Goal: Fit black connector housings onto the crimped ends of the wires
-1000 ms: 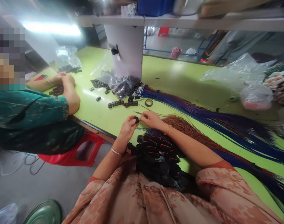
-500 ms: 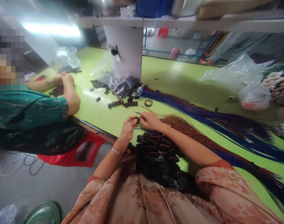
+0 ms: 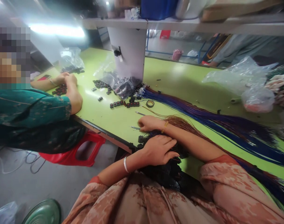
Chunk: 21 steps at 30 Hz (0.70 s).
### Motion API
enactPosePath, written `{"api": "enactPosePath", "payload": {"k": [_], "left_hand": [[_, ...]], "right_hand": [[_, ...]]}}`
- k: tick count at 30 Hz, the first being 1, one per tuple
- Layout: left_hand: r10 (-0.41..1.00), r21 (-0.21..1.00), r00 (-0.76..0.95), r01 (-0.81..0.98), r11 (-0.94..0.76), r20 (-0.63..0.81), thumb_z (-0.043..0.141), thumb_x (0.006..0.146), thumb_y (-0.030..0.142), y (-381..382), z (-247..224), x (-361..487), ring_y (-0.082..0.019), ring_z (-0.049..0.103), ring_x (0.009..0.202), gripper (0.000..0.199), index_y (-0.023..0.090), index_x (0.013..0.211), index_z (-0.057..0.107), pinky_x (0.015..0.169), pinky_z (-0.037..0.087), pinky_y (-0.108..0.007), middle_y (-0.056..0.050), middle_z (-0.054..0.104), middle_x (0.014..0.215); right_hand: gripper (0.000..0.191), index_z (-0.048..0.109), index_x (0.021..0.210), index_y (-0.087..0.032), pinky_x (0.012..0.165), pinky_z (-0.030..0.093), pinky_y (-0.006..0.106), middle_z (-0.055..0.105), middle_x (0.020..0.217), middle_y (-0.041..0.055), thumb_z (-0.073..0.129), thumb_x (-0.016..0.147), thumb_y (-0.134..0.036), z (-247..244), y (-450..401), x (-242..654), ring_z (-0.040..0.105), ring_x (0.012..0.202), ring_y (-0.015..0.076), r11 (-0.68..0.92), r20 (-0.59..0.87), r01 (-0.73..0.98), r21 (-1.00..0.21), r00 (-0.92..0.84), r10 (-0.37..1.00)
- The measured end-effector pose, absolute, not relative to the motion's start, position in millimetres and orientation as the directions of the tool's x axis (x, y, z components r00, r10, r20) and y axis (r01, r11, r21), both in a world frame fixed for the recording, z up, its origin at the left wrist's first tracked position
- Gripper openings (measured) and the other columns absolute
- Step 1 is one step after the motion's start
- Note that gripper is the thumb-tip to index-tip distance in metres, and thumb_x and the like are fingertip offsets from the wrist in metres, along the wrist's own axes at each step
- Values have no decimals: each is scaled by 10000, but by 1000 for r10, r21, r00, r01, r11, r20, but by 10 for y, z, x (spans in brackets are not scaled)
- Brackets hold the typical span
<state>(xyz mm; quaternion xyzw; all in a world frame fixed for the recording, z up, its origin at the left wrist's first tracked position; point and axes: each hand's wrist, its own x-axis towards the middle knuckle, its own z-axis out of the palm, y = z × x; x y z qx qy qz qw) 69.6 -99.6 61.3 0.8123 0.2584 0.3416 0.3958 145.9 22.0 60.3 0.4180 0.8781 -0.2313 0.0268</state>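
My left hand (image 3: 159, 151) lies palm down, fingers stretched apart, over a pile of black plastic connector housings (image 3: 168, 174) at my front. Whether something is beneath its palm is hidden. Just beyond it, my right hand (image 3: 151, 123) is curled closed at the table's near side, fingers pinched around a thin wire (image 3: 134, 127) whose metal tip points left. Another wire end (image 3: 140, 113) lies just above that hand. One black housing (image 3: 140, 138) sits left of the pile. A bundle of brown wires (image 3: 181, 123) runs off behind my right wrist.
Black blocks with red parts (image 3: 132, 105) form a row beside a tape roll (image 3: 150, 103). A plastic bag of black parts (image 3: 125, 87) leans by a white panel (image 3: 128, 53). Blue and purple wires (image 3: 202, 115) stretch rightward. A co-worker's hands (image 3: 68, 80) handle small parts at left.
My left hand has left the black piece it pinched beside my right hand, moved down and right, and spread over the pile. My right hand stays near its place, slightly lower.
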Motion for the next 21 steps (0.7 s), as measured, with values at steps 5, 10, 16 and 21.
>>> {"api": "enactPosePath", "payload": {"k": [5, 10, 16, 21], "left_hand": [[752, 856, 543, 111, -505, 373, 619, 817, 291, -767, 570, 486, -269, 609, 1001, 208, 222, 988, 714, 981, 420, -407, -113, 697, 1022], [947, 898, -13, 324, -299, 320, 582, 815, 191, 167, 391, -6, -285, 520, 1052, 163, 187, 926, 701, 1039, 330, -423, -123, 627, 999], [961, 763, -77, 626, -161, 266, 569, 779, 121, 938, 35, -333, -300, 513, 1001, 155, 148, 885, 678, 958, 357, -430, -138, 551, 959], [952, 685, -22, 699, -204, 305, 580, 745, 107, 940, -10, -320, -252, 520, 870, 117, 179, 808, 647, 852, 397, -392, -98, 544, 898]], "right_hand": [[113, 675, 704, -162, 593, 351, 284, 692, 730, 106, 575, 757, -152, 503, 107, 1407, 568, 647, 179, 567, -244, 773, -285, -631, 737], [179, 658, 882, -126, 635, 370, 308, 700, 856, 168, 497, 847, -198, 423, 63, 1464, 600, 709, 221, 548, -170, 790, -274, -601, 781], [168, 630, 851, -165, 612, 302, 265, 693, 844, 82, 467, 841, -205, 399, 70, 1517, 561, 700, 169, 505, -46, 768, -394, -565, 824], [153, 622, 856, -161, 626, 310, 236, 666, 785, 37, 483, 794, -180, 376, 116, 1526, 510, 664, 132, 409, -1, 735, -540, -487, 873]]}}
